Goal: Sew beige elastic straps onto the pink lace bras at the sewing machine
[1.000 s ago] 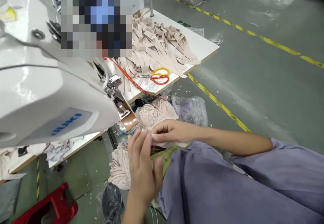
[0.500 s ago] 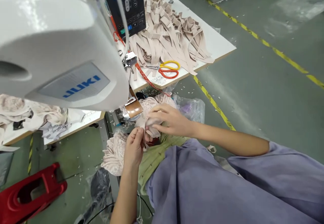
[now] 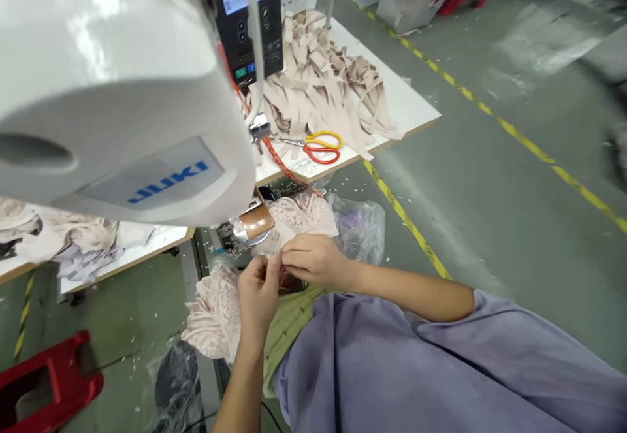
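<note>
Pale lace fabric: one portion off the surface, just beyond its near edge; a second, gathered portion by the left forearm. We cannot tell whether the two join.

Hands, two: left hand, thumb and forefinger closed together in a pinch; right hand, fingers curled, tips meeting the left's. Both appear to grip an edge of the lace; we find the exact spot hidden.

Stage, in our judgement: handwork in progress, piece unfinished; stitching too small for us to assess. Much loose stock remains.

Sewing machine, white: one, its head above and left of the hands.

Scissors: one pair, lying at the surface's near edge, unheld.

Beige strips: large loose heap, from the far edge towards the near edge; right corner bare.
</note>
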Demonstrator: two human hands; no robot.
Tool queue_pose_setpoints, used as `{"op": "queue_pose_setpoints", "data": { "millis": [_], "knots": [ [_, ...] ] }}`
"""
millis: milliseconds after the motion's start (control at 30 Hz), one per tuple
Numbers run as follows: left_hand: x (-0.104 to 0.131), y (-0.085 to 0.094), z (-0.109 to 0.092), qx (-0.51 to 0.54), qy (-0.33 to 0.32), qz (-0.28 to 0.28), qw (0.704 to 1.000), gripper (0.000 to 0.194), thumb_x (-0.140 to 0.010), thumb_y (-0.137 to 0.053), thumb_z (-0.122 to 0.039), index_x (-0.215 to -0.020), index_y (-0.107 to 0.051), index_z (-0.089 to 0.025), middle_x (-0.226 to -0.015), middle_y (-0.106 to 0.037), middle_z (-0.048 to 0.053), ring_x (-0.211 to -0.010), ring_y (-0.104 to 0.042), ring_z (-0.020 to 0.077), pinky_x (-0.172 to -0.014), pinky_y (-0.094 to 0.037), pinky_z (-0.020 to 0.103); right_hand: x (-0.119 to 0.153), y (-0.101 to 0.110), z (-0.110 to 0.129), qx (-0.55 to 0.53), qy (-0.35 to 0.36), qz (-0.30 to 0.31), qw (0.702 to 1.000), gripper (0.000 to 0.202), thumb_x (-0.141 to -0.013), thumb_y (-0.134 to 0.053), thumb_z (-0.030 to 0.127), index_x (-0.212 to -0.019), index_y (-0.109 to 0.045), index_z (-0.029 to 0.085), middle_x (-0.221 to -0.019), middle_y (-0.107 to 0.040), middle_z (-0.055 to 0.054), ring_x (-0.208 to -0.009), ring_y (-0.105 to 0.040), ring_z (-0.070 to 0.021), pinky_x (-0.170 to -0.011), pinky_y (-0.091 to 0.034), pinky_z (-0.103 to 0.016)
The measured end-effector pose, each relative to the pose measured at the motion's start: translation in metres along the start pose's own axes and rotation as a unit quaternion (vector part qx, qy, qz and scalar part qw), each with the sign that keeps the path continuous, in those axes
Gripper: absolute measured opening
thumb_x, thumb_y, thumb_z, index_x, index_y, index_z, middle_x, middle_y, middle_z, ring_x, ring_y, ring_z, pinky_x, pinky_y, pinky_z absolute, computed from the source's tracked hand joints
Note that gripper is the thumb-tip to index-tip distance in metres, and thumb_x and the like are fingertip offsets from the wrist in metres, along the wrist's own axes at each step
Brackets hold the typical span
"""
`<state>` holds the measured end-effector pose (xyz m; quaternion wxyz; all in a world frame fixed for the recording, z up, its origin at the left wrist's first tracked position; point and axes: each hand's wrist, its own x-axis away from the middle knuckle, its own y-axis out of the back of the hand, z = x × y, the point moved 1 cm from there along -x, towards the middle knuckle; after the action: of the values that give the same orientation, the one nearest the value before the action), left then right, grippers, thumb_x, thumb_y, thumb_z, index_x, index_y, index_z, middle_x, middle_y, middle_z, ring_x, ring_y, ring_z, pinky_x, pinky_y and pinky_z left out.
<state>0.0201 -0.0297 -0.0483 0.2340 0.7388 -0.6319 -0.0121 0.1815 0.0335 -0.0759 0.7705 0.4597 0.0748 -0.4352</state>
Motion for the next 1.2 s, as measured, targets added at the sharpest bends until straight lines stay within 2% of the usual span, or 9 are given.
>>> {"op": "queue_pose_setpoints", "data": {
  "millis": [67,133,233,367,533,667,833,1000,1200],
  "knots": [
    [-0.006,0.004,0.004,-0.005,0.020,0.011,1.000,0.044,-0.091,-0.053,-0.054,-0.065,-0.055,-0.019,-0.056,-0.054,-0.002,-0.054,-0.049,0.0119,-0.056,-0.039,0.023,-0.010,0.013,-0.030,0.011,-0.016,0.038,0.999,0.029,-0.100,-0.047,0.033,-0.093,-0.073,0.022,-0.089,-0.074,-0.003,-0.079,-0.065,-0.0141,-0.070,-0.049,-0.025],
    [-0.010,0.008,0.007,-0.002,0.023,0.032,0.999,0.046,-0.090,-0.053,-0.057,-0.065,-0.056,-0.019,-0.056,-0.052,-0.003,-0.053,-0.047,0.0114,-0.054,-0.038,0.023,-0.029,0.038,-0.073,0.094,-0.116,0.039,0.988,0.035,-0.103,-0.038,0.032,-0.107,-0.070,0.020,-0.100,-0.074,-0.007,-0.087,-0.066,-0.0164,-0.077,-0.050,-0.027],
    [-0.011,0.014,0.011,0.029,0.023,0.053,0.998,0.045,-0.087,-0.057,-0.059,-0.068,-0.060,-0.018,-0.058,-0.052,-0.002,-0.054,-0.046,0.0110,-0.054,-0.037,0.023,-0.064,0.083,-0.137,0.305,-0.265,0.092,0.910,0.040,-0.101,-0.035,0.022,-0.133,-0.057,0.013,-0.124,-0.065,-0.017,-0.106,-0.061,-0.0248,-0.088,-0.047,-0.035],
    [-0.007,0.014,0.012,0.211,0.091,0.078,0.970,0.037,-0.081,-0.069,-0.051,-0.072,-0.064,-0.015,-0.066,-0.057,-0.001,-0.058,-0.046,0.0081,-0.056,-0.038,0.019,-0.090,0.111,-0.173,0.336,-0.271,0.160,0.888,0.035,-0.093,-0.049,0.023,-0.122,-0.061,0.005,-0.112,-0.066,-0.024,-0.103,-0.061,-0.0323,-0.084,-0.044,-0.037],
    [-0.001,0.014,0.011,0.358,0.150,0.065,0.919,0.036,-0.076,-0.076,-0.045,-0.090,-0.070,-0.013,-0.068,-0.056,-0.002,-0.056,-0.043,0.0056,-0.054,-0.037,0.018,-0.053,0.114,-0.137,0.302,-0.249,0.179,0.903,0.036,-0.093,-0.050,0.030,-0.119,-0.060,0.007,-0.107,-0.067,-0.022,-0.088,-0.064,-0.0285,-0.070,-0.044,-0.034],
    [0.000,0.017,0.010,0.410,0.162,0.053,0.896,0.035,-0.071,-0.080,-0.042,-0.084,-0.068,-0.011,-0.067,-0.055,-0.001,-0.057,-0.045,0.0057,-0.055,-0.039,0.018,0.002,0.117,-0.062,0.135,-0.264,0.162,0.941,0.035,-0.089,-0.055,0.043,-0.114,-0.063,0.020,-0.087,-0.071,-0.007,-0.064,-0.061,-0.0194,-0.056,-0.044,-0.030],
    [0.002,0.015,0.008,0.417,0.163,0.058,0.892,0.029,-0.074,-0.078,-0.039,-0.079,-0.066,-0.013,-0.070,-0.059,0.000,-0.058,-0.048,0.0063,-0.057,-0.041,0.019,0.034,0.092,0.015,0.037,-0.184,0.223,0.957,0.034,-0.084,-0.063,0.038,-0.113,-0.063,0.022,-0.106,-0.071,-0.009,-0.078,-0.068,-0.0216,-0.064,-0.051,-0.033],
    [0.008,0.010,0.006,0.369,0.156,0.072,0.914,0.027,-0.080,-0.072,-0.039,-0.072,-0.063,-0.015,-0.069,-0.059,0.000,-0.058,-0.048,0.0078,-0.054,-0.039,0.019,0.021,0.067,0.020,0.034,-0.149,0.222,0.963,0.033,-0.090,-0.061,0.038,-0.116,-0.062,0.018,-0.105,-0.071,-0.010,-0.078,-0.068,-0.0216,-0.064,-0.050,-0.033],
    [0.014,0.014,0.002,0.312,0.134,0.073,0.938,0.019,-0.080,-0.061,-0.029,-0.066,-0.061,-0.016,-0.065,-0.056,0.000,-0.056,-0.044,0.0090,-0.053,-0.036,0.022,0.022,0.066,0.010,-0.022,-0.178,0.246,0.953,0.033,-0.092,-0.059,0.042,-0.116,-0.065,0.020,-0.092,-0.072,-0.007,-0.071,-0.066,-0.0190,-0.061,-0.047,-0.030]
  ]
}}
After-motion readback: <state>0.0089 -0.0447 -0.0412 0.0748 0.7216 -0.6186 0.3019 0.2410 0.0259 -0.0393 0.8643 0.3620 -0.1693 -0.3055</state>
